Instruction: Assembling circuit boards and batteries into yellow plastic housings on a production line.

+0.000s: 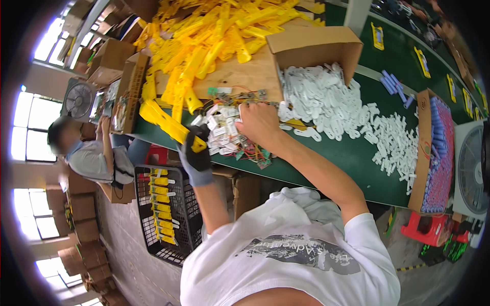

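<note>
My left hand (197, 152), in a black and grey glove, is closed around a long yellow plastic casing (166, 122) that slants up to the left. My bare right hand (259, 122) is at the right side of a heap of small white modules with thin wires (220, 133). Its fingers are curled together; what they pinch, if anything, is hidden. Small green circuit boards (263, 159) with red wires lie at the front of the heap, by the table's near edge.
A large pile of yellow casings (204, 35) covers the back. A cardboard box (316, 43) spills white oval pieces (321, 97); small white parts (395, 143) lie right of it. A box of blue cylindrical cells (438, 137) stands far right. Left are a black crate (186, 214) and a seated person (97, 153).
</note>
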Demonstrator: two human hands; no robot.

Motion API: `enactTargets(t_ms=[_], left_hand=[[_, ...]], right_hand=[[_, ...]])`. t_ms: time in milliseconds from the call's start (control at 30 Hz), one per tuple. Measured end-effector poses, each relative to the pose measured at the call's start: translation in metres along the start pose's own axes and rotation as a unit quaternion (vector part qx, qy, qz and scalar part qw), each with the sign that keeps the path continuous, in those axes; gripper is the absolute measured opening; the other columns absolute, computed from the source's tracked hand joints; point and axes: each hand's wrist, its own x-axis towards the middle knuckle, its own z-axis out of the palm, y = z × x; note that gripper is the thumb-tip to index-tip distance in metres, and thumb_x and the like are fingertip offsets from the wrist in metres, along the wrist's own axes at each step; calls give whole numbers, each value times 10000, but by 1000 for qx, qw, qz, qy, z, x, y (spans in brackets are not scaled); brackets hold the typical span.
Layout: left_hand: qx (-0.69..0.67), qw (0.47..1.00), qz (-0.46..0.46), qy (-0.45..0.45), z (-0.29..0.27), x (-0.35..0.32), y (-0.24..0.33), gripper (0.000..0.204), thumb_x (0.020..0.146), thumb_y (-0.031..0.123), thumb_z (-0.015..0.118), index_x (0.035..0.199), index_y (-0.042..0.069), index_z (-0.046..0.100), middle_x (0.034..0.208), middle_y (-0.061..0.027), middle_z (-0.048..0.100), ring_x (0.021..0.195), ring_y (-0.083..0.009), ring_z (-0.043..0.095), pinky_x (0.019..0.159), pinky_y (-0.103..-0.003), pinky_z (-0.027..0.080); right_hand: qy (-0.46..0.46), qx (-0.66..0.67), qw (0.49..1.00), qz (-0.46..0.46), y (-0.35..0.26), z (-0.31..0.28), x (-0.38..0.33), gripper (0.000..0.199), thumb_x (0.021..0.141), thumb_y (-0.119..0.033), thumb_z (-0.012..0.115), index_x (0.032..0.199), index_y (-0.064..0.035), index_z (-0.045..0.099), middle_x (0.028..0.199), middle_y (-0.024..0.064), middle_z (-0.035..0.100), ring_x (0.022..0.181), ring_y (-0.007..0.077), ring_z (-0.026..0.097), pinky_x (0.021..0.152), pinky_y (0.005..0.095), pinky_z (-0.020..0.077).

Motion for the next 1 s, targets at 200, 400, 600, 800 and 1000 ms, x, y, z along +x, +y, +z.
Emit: enactTargets(t_ms=[200,400,600,800,1000], left_hand=[[88,989,-74,91,15,-59,8,573,906,84,554,1422,84,304,863,-78,572,688,-140,535,595,-250,445],[-72,995,-37,66,27,-43,4,559,953,368,486,1396,54,351,860,-112,575,722,-210,573,659,-361,477],[-34,999,8,19,78,-34,-24,454,974,333,457,1316,38,409,994,-147,604,892,-272,615,805,-414,481],[-4,997,-62,50,122,-47,-52,386,955,205,542,1298,61,438,1097,-95,594,989,-218,601,838,-373,496],[-66,990,-117,-51,176,-45,-80,367,950,148,557,1286,31,466,1080,-107,630,1014,-208,610,878,-333,476]], right_hand=[[-37,-12,997,65,2,-1,16,319,740,-236,708,958,-35,589,762,141,680,726,306,682,643,405,541],[254,334,908,-1,11,-81,0,298,833,-156,678,1031,37,566,887,193,687,781,204,691,639,335,542],[467,438,768,-23,55,-125,-16,249,924,-62,580,1128,73,536,1040,207,657,926,271,672,785,316,573],[416,472,774,-72,70,-171,-45,264,915,-70,589,1126,70,515,976,233,672,807,243,691,714,318,578],[160,508,839,112,66,-168,-116,212,839,-62,672,1016,53,651,850,107,693,678,102,643,608,219,520]])
